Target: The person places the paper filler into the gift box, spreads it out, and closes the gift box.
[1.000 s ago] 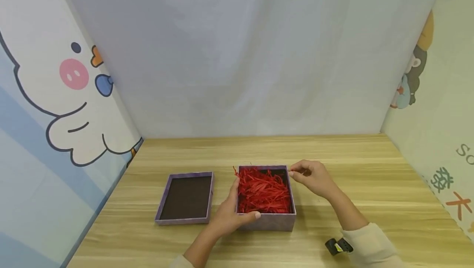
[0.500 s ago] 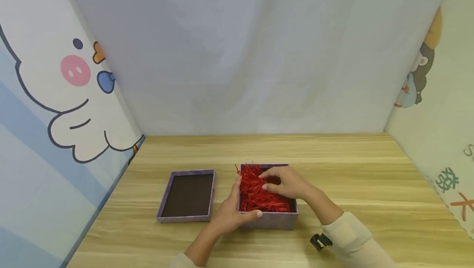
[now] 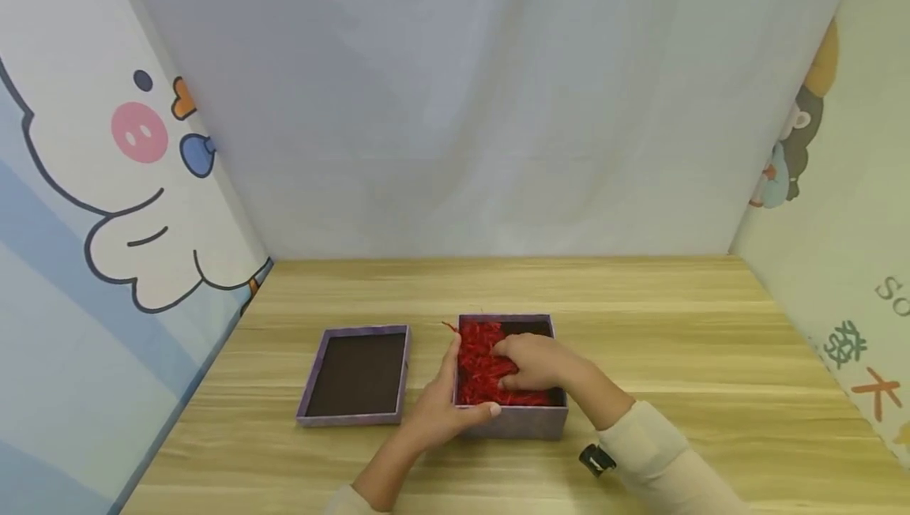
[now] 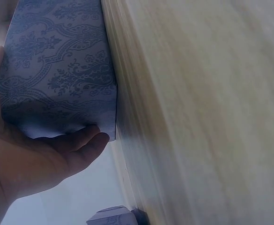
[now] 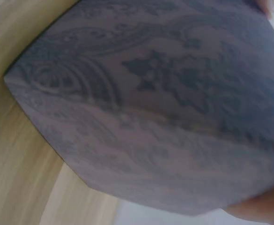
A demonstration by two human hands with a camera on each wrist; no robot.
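A purple patterned box [image 3: 522, 423] stands lidless on the table, with red shredded paper [image 3: 478, 353] inside. At its left side my left hand [image 3: 435, 418] holds it, the thumb over the front edge and the fingers along the left wall. The left wrist view shows this hand [image 4: 31, 161] around the end of the box [image 4: 57, 70]. My right hand [image 3: 538, 362] is inside the box, pressing its spread, bent fingers into the paper; the fingertips are partly hidden. In the right wrist view the box's outer corner [image 5: 141, 108] fills most of the picture.
Left of the box lies the lid [image 3: 358, 377], inside up, dark within its purple rim. A wooden table [image 3: 675, 317] carries both. A pale curtain [image 3: 426, 144] hangs behind, and printed panels stand on either side.
My right hand has moved left from beside the box's back right corner into it, pressing the paper lower and leftward. A dark strip shows at the right. My left hand stays on the box.
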